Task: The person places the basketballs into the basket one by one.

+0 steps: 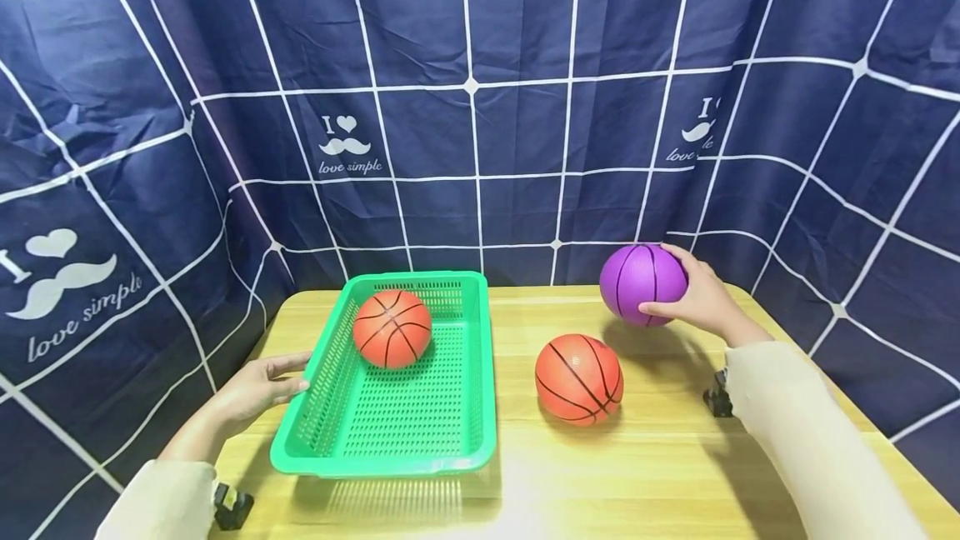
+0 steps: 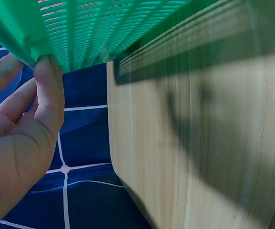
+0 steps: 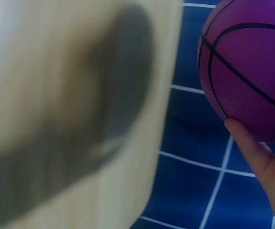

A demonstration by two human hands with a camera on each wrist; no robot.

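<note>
My right hand [image 1: 697, 294] grips a purple toy basketball [image 1: 643, 285] at the table's far right, thumb on the near side and fingers over the top. The ball is raised off the wood, its shadow below; the right wrist view shows the thumb against the purple ball [image 3: 247, 71]. At the left, my left hand [image 1: 251, 390] holds the side rim of a green plastic basket [image 1: 487, 373], its thumb [image 2: 46, 81] pressed to the edge in the left wrist view. One orange basketball [image 1: 392, 328] lies inside the basket toward the back.
Another orange basketball [image 1: 579, 379] sits on the wooden table [image 1: 517, 448], right of the basket and nearer than the purple ball. A dark blue curtain [image 1: 517, 132] with white lines hangs behind and along both sides of the table.
</note>
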